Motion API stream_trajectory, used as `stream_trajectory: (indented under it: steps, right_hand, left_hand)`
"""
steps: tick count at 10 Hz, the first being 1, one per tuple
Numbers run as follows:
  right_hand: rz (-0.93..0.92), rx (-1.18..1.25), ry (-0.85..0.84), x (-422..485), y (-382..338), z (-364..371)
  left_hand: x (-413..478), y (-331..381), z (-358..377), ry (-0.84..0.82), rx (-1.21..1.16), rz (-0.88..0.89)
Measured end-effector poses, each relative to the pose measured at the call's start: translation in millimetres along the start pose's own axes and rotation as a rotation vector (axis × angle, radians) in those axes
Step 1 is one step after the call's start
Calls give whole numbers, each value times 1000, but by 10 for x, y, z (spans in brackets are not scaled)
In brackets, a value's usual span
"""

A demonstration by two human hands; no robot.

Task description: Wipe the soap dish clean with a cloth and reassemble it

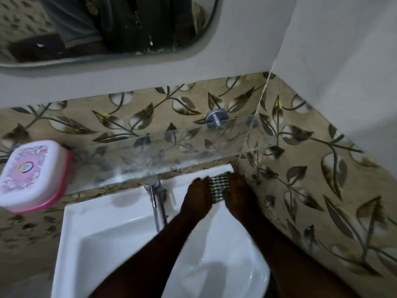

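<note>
The soap dish (pixel 32 175), pink with a white patterned lid on it, sits at the left end of a glass shelf (pixel 163 147). A black-and-white checked cloth (pixel 218 187) lies on the back right corner of the white basin (pixel 120 237), under the shelf. My left hand (pixel 198 197) and my right hand (pixel 239 196) both reach to the cloth, one on each side of it and touching it. The image is blurred, so I cannot make out whether the fingers grip the cloth.
A chrome tap (pixel 156 201) stands at the back of the basin, just left of my left hand. A chrome shelf bracket (pixel 216 118) sticks out of the leaf-patterned tiled wall. The right wall runs close beside my right arm. A mirror (pixel 103 29) hangs above.
</note>
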State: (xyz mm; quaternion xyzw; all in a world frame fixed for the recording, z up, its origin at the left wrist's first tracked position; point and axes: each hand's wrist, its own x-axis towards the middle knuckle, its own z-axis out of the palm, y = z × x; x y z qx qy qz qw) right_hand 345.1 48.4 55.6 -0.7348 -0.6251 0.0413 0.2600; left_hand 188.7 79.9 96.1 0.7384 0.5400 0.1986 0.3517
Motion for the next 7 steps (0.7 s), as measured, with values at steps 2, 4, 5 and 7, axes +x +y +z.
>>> stream_trajectory:
  steps: [2, 4, 5, 7]
  right_hand:
    - [-188, -280, -239, -49, 32, 242]
    - [-89, -273, -260, 106, -68, 287]
    - [-92, -297, -289, 69, -82, 252]
    - [-114, -137, -26, 43, -388, -53]
  left_hand:
    - [-142, -313, 254, -156, 673, 160]
    - [-51, -216, 147, -202, 708, 84]
    - [-251, -104, 39, -187, 605, 111]
    - [-594, 164, -485, -103, 484, 352]
